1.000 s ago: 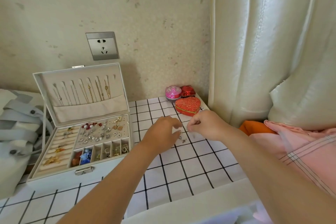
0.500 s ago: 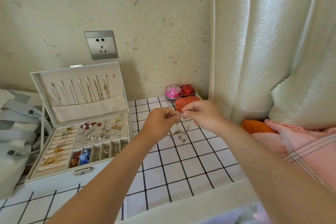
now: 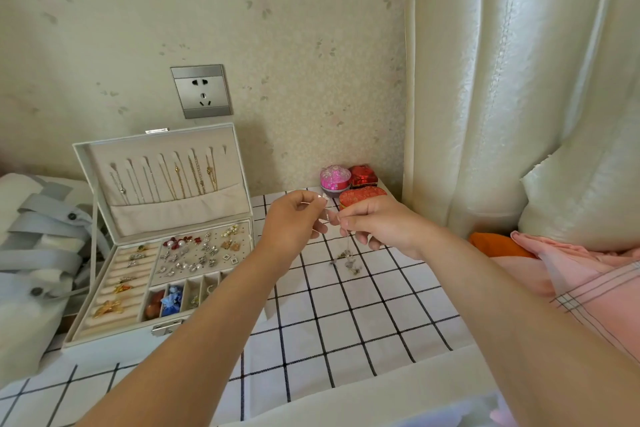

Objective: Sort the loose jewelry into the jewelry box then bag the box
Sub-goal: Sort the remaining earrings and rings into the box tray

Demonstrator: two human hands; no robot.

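Observation:
A white jewelry box (image 3: 114, 340) stands open on the left of the checked cloth, with necklaces hung in its lid and earrings and rings in its trays. My left hand (image 3: 291, 225) and my right hand (image 3: 381, 224) are raised side by side above the cloth, both pinching a thin silver necklace (image 3: 346, 246). The chain hangs from my right fingers down to a small heap of loose jewelry (image 3: 348, 262) on the cloth. A grey bag (image 3: 31, 246) with straps lies left of the box.
A pink round box (image 3: 334, 177), a red square box (image 3: 363, 176) and a red heart-shaped box (image 3: 360, 196) sit by the wall. A cream padded headboard (image 3: 502, 80) rises on the right, with pink bedding (image 3: 588, 274) below. A wall socket (image 3: 202, 91) is above the jewelry box.
Both hands rose from the cloth, lifting the chain's end out of the loose heap, and have drawn slightly apart.

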